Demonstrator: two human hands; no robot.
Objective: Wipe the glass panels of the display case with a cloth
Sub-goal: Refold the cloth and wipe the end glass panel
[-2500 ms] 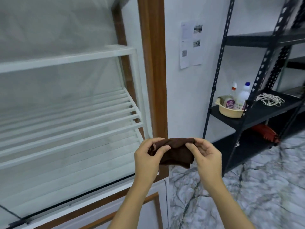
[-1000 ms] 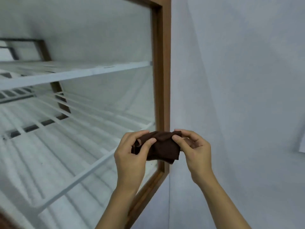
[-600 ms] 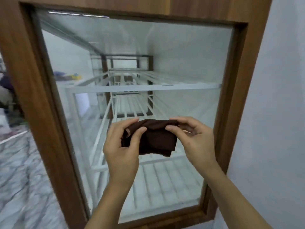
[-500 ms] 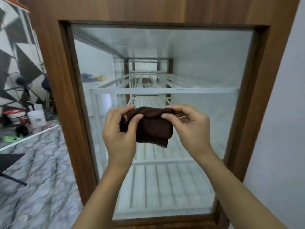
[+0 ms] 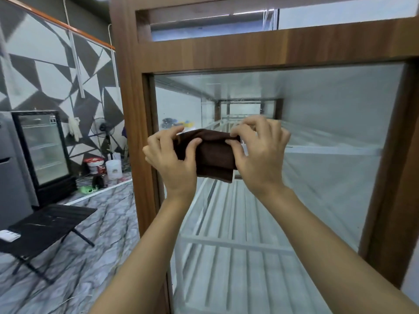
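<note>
Cloth [image 5: 212,156], brown and folded, is pinched at its top edge by left hand [image 5: 173,160] and right hand [image 5: 260,155], raised before the glass panel [image 5: 328,123].

The cloth [image 5: 213,155] is dark brown, plain, with no print. The display case [image 5: 226,51] has a frame of warm brown wood grain, and behind its clear glass panel [image 5: 328,123] the slatted shelves [image 5: 238,264] are white. The far wall [image 5: 52,71] carries a pattern of dark grey and white triangles, edged along the top by an orange strip. The floor [image 5: 95,250] is grey-and-white marble with darker veins. A folding table [image 5: 45,223] is black. The small fridge [image 5: 43,150] has a black frame. A bucket [image 5: 94,165] by it is white with a red lid.
</note>
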